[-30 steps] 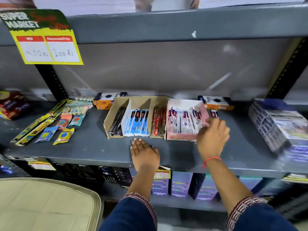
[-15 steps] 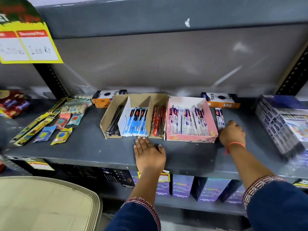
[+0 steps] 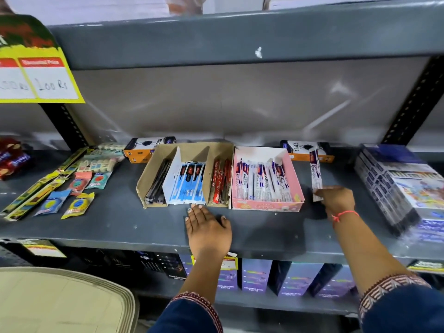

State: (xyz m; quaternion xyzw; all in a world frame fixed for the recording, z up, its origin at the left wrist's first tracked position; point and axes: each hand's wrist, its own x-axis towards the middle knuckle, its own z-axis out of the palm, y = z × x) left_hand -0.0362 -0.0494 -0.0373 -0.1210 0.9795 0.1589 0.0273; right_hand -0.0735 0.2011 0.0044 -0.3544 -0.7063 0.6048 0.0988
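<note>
Right hand (image 3: 336, 200): grip pinching packet's (image 3: 316, 174) near end.
Left hand (image 3: 206, 227): lying flat on shelf (image 3: 120, 227), gripping nothing.
Doing well: lifting packet clear, swinging toward 9 o'clock, into box (image 3: 266, 205).

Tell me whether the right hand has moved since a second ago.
Yes. The right hand has gone rightward, from over the pink box's right end to beside it, where it pinches the loose pen packet.
</note>
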